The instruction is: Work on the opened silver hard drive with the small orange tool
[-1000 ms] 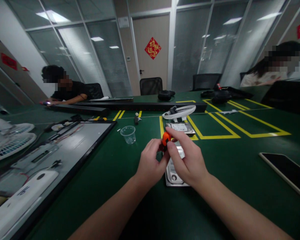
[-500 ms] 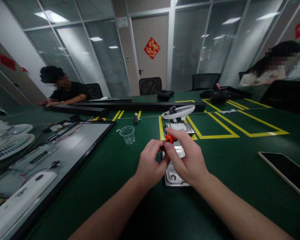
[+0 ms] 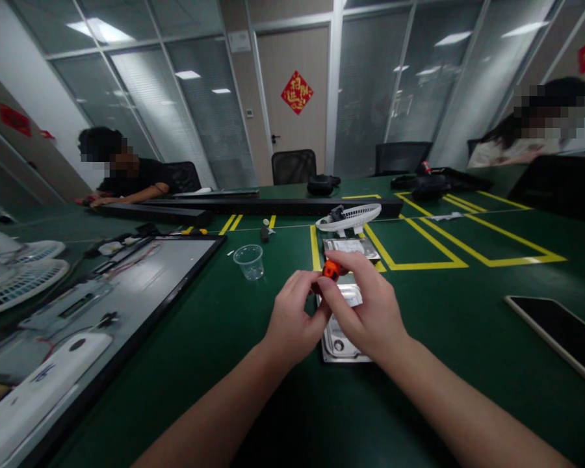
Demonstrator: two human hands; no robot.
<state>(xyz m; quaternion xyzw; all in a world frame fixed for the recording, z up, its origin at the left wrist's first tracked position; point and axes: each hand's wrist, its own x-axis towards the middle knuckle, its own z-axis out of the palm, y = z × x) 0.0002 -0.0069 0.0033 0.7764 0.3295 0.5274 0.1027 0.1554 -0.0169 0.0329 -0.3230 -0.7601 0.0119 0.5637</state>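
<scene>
My left hand point(image 3: 292, 322) and my right hand point(image 3: 365, 312) meet above the green table, both pinching a small orange tool point(image 3: 330, 270) with a black part. Only the orange end shows between my fingertips. Directly under my hands lies a silver hard drive point(image 3: 340, 341), partly hidden by my right hand. A second hard drive point(image 3: 351, 246) lies just beyond it, on a yellow line.
A clear plastic cup point(image 3: 249, 261) stands left of my hands. A large framed panel point(image 3: 127, 286) with parts fills the left, white fan grilles point(image 3: 19, 276) beside it. A white grille point(image 3: 350, 216) lies farther back, a dark tablet point(image 3: 560, 338) at right. Two people sit at the far sides.
The orange tool has tipped slightly to the right between my fingers; my right thumb and forefinger have shifted on it. My hands stay over the hard drive.
</scene>
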